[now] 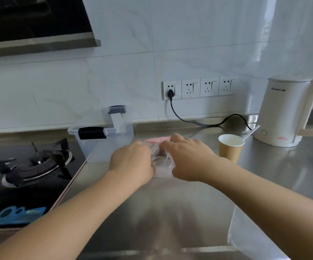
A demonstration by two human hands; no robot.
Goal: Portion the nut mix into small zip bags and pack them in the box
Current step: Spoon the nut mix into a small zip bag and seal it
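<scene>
Midway along the bench (170,212), toward its back edge, both hands pinch a small clear bag (161,158): left hand (132,163) and right hand (187,156) grip its sides. Just left stands the clear box (106,145); a paper cup (230,147) stands right.

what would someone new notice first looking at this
Both hands meet at the centre of the steel counter: the left hand and right hand pinch a small clear zip bag between them. Just behind to the left stands the clear plastic box; a white kettle sits far right, beside a paper cup.
</scene>
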